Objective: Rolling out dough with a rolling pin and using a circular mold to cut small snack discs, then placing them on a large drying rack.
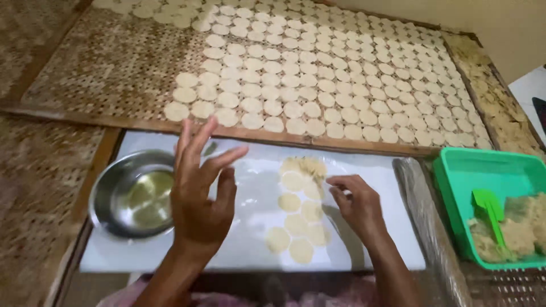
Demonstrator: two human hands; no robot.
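The right hand [357, 203] has its grip pinched together, thumb and fingertips closed on the upper edge of a clear plastic sheet [250, 199], at about three o'clock from the small dough discs [296, 219] on the white board [114, 258]; it looks placed to peel the film off them without tearing them. The left hand [200, 196] hangs above the board at nine o'clock from the discs, fingers spread apart and holding nothing, its palm turned down over the rim of the steel bowl [108, 196]. That bowl is shallow and shiny, with a yellowish liquid, possibly oil, in its bottom, and it sits close enough to dip into.

The discs are pale, thin and soft-looking, pressed flat in a loose column; the topmost at twelve o'clock is ragged and fibrous at its edge.

Beyond the board, at twelve o'clock, a woven bamboo tray [114, 62] carries tidy rows of similar rounds [341, 85], spaced so that air reaches each. At three o'clock a green plastic tub [455, 170] holds a crumbly tan dough mass [523, 222] with a green scraper [489, 207] stuck in it. The worktop around is coarse matting.
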